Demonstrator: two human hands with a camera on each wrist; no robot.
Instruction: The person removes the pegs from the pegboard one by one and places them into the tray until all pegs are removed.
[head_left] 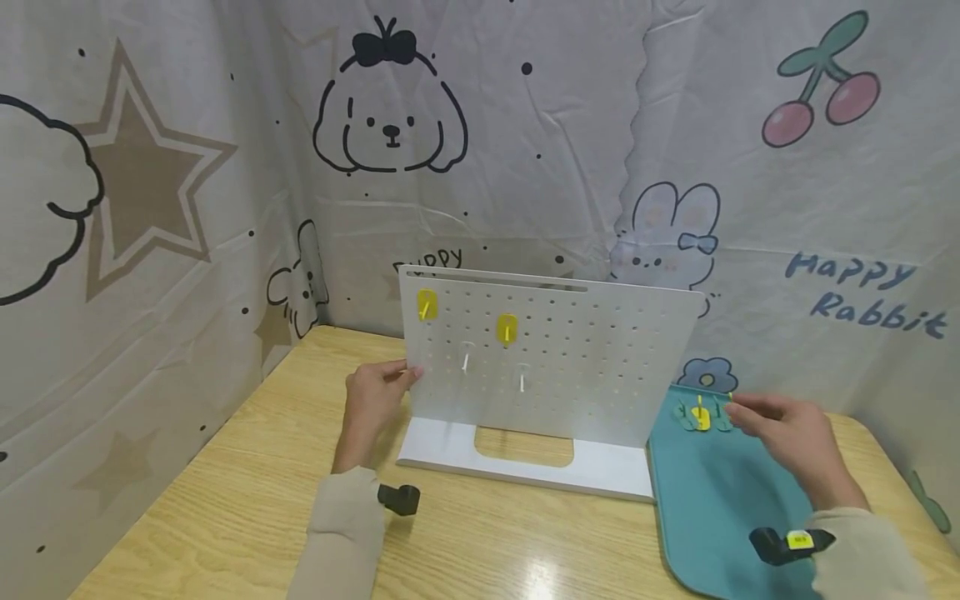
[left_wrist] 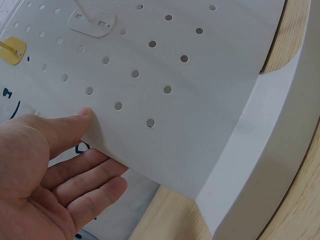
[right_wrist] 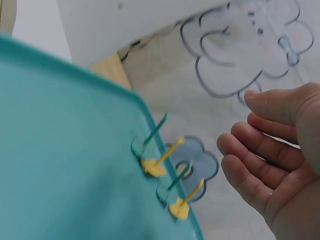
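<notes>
A white pegboard [head_left: 592, 367] stands upright on its base, bearing two yellow hooks [head_left: 507, 330] and two whitish, see-through hooks [head_left: 466, 360]. At the board's left edge my left hand [head_left: 371, 408] grips it, thumb [left_wrist: 75, 125] on the front face and fingers behind. My right hand [head_left: 787, 437] hovers over the far end of a teal tray [head_left: 731, 517], holding nothing, its fingers loosely bent. Beside those fingers, two yellow hooks [right_wrist: 155, 168] and two green hooks [right_wrist: 150, 139] lie in a row along the tray's edge, their pegs pointing up.
Everything stands on a wooden table [head_left: 450, 533]. The tray sits right against the pegboard's right end. A printed cloth [head_left: 525, 167] hangs close behind the table and along its left side. The white base [head_left: 435, 446] has a rounded cutout in its middle.
</notes>
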